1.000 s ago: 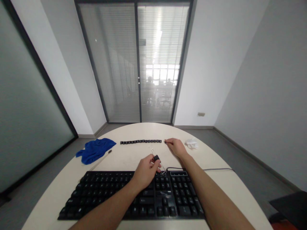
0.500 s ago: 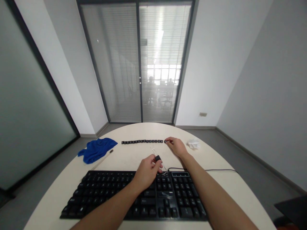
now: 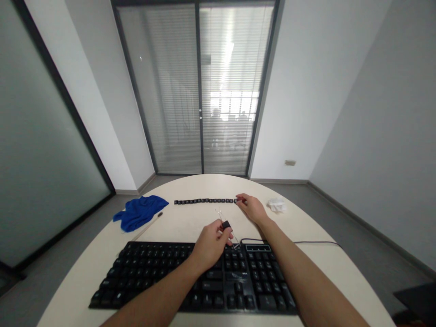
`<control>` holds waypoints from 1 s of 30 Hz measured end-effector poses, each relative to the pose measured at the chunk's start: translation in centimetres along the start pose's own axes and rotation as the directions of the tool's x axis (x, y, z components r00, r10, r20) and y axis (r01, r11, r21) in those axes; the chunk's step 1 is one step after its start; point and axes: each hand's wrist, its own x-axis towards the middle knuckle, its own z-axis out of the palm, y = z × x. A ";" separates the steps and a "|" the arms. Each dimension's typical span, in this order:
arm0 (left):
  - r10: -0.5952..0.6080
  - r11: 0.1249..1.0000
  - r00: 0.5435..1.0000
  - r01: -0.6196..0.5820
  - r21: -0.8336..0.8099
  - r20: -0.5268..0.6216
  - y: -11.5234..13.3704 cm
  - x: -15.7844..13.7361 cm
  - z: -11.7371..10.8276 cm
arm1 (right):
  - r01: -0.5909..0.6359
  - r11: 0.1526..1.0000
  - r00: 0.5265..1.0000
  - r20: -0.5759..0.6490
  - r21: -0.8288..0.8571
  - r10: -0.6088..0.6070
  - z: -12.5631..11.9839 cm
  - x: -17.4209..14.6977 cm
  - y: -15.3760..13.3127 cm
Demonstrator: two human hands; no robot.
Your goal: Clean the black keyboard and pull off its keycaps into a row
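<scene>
A black keyboard [image 3: 160, 268] lies across the near part of the table, with its upper edge without keys where my hands are. Over its top edge, my left hand [image 3: 213, 240] is closed around a keycap puller [image 3: 226, 225] with a black grip and wire loops at both ends. Farther off, a row of small black keycaps [image 3: 206, 200] runs left to right. At the right end of that row, my right hand [image 3: 252, 208] pinches a keycap [image 3: 235, 200] resting on the table, close beside its neighbour.
A blue cloth [image 3: 141, 212] lies crumpled at the left, beside a thin brush [image 3: 148, 226] with a dark head. Crumpled white tissue [image 3: 276, 205] sits right of my right hand. The keyboard's cable [image 3: 316, 242] crosses the round table [image 3: 190, 227] towards its right edge.
My right hand has slid the end keycap slightly left, closing the gap to the row. The left hand keeps its hold on the puller. The whole view has shifted slightly.
</scene>
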 end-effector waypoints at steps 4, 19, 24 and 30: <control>0.003 1.000 1.000 -0.003 -0.002 0.007 0.0 0.0 -0.1 | -0.001 1.000 1.000 0.005 0.014 0.001 -0.2 -0.2 -0.3; 0.145 0.979 0.958 -0.175 -0.100 -0.249 0.3 0.0 -0.9 | 0.059 0.996 0.967 0.251 -0.063 -0.042 -4.5 -5.6 -9.8; 0.261 0.955 0.892 -0.294 -0.036 -0.369 0.8 -0.6 -1.3 | 0.235 0.972 0.896 0.382 0.019 -0.225 -4.1 -12.1 -14.7; 0.312 0.944 0.882 -0.329 0.012 -0.352 1.7 -1.2 -1.5 | 0.382 0.922 0.856 0.398 -0.059 -0.329 -4.4 -15.9 -16.2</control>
